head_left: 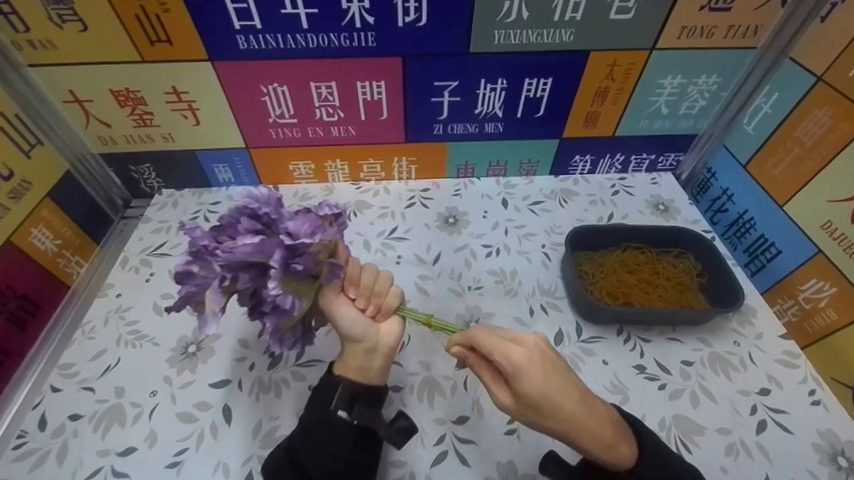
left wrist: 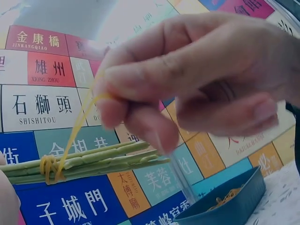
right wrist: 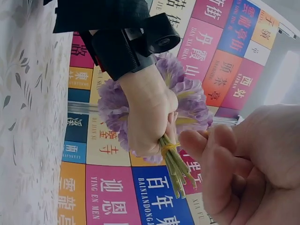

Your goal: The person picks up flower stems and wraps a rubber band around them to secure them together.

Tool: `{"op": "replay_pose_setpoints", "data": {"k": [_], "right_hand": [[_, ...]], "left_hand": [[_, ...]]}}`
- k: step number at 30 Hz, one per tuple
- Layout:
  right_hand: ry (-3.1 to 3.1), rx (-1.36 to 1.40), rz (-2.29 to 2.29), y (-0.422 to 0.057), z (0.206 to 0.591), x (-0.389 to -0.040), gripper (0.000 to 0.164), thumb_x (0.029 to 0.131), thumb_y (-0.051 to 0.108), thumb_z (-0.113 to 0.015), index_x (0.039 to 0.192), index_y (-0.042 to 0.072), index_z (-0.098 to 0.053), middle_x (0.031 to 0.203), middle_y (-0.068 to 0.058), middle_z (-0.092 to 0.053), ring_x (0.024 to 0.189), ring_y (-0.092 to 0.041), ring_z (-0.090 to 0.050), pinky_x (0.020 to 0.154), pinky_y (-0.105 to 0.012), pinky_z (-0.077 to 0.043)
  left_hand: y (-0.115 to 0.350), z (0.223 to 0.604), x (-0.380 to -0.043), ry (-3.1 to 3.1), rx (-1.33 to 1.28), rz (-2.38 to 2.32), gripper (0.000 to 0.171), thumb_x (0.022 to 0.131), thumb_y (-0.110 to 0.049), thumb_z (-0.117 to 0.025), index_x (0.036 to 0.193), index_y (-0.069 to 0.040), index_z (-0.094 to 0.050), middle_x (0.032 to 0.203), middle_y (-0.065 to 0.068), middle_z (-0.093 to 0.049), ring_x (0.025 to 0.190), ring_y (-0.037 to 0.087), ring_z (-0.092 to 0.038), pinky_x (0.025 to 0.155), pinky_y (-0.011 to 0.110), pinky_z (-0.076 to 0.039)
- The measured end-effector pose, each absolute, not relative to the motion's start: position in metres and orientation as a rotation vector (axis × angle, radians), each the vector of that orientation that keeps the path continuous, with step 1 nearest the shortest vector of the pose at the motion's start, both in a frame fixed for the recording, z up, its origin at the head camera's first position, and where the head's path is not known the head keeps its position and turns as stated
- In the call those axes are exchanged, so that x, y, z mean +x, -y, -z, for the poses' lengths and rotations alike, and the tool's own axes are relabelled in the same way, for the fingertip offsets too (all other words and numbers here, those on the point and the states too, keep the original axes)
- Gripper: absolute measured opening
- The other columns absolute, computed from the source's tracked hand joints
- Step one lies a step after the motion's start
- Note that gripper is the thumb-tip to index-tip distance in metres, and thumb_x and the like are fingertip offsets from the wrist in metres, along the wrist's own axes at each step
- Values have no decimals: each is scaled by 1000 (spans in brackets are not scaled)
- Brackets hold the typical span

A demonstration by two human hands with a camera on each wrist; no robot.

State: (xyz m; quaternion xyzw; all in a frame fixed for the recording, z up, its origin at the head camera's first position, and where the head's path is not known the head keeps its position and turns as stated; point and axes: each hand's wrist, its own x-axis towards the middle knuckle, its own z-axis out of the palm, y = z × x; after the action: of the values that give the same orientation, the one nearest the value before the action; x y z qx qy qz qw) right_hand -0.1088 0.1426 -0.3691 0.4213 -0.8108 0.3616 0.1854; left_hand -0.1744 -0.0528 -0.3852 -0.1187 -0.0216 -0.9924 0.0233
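A bunch of purple artificial flowers (head_left: 257, 264) is held sideways above the table, blooms to the left. My left hand (head_left: 364, 299) grips its green stems (head_left: 430, 321) just below the blooms. A yellow rubber band (left wrist: 50, 168) is wound around the stems, close to the left fist. One stretched loop of it runs up to my right hand (left wrist: 187, 75), pinched between thumb and fingers. In the head view the right hand (head_left: 524, 368) overlaps the stem ends. The right wrist view shows the cut stem ends (right wrist: 178, 180) sticking out past the band.
A dark grey plastic tub (head_left: 578, 309) holding many yellow-brown rubber bands (head_left: 641, 279) stands at the right of the table. The table has a leaf-and-flower patterned cover (head_left: 440, 417). Panels with coloured name signs (head_left: 308, 102) stand at the back and both sides.
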Motion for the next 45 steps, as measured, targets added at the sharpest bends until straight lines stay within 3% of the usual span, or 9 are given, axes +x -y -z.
{"op": "replay_pose_setpoints", "data": {"k": [4,9,17,25,30,36,45], "right_hand": [[2224,1165,-1005,-145,367,-113,12,97,5,-67,103,15,-70,90,7,-65,68,-1,-54,59,-11,-46],[2193,1121,-1013,-154,362,-121,16,95,1,-69,101,17,-70,89,10,-62,67,0,-51,57,-11,-42],[2133,1126,-1007,-170,370,-154,22,92,-2,-71,103,17,-72,95,6,-66,76,-5,-58,67,-16,-48],[2204,1170,-1082,-154,421,-188,12,94,4,-70,104,10,-74,90,1,-71,75,-8,-63,68,-19,-53],[2276,1138,-1063,-137,429,-173,8,96,11,-70,102,12,-75,91,3,-75,75,-7,-69,66,-21,-57],[2357,991,-932,-121,423,-143,10,97,20,-71,101,12,-76,70,5,-64,56,-7,-55,51,-23,-49],[2370,943,-594,-106,424,-114,4,98,15,-67,96,13,-65,60,7,-54,46,-14,-53,39,-33,-47]], "left_hand": [[48,387,-175,120,-377,3059,57,109,-30,-37,54,-15,-35,46,-6,-23,41,6,-11,36,17,-12],[43,388,-174,205,-385,3083,47,93,-25,-62,55,-16,-36,46,-7,-26,42,5,-12,36,16,-13],[35,380,-166,194,-334,3266,59,110,-30,-29,53,-17,-34,45,-8,-24,40,5,-12,36,17,-14],[38,381,-164,90,-211,3328,58,110,-28,-29,53,-17,-32,42,-7,-30,41,5,-12,36,17,-13],[50,382,-169,-173,-273,3253,57,111,-30,-26,55,-18,-26,45,-8,-23,42,5,-11,37,17,-10],[59,382,-173,-285,-362,3184,56,111,-33,-23,57,-18,-23,47,-8,-19,42,6,-12,37,18,-11],[62,385,-177,-204,-297,3129,59,111,-33,-26,54,-16,-26,46,-7,-21,42,6,-11,37,18,-10]]}}
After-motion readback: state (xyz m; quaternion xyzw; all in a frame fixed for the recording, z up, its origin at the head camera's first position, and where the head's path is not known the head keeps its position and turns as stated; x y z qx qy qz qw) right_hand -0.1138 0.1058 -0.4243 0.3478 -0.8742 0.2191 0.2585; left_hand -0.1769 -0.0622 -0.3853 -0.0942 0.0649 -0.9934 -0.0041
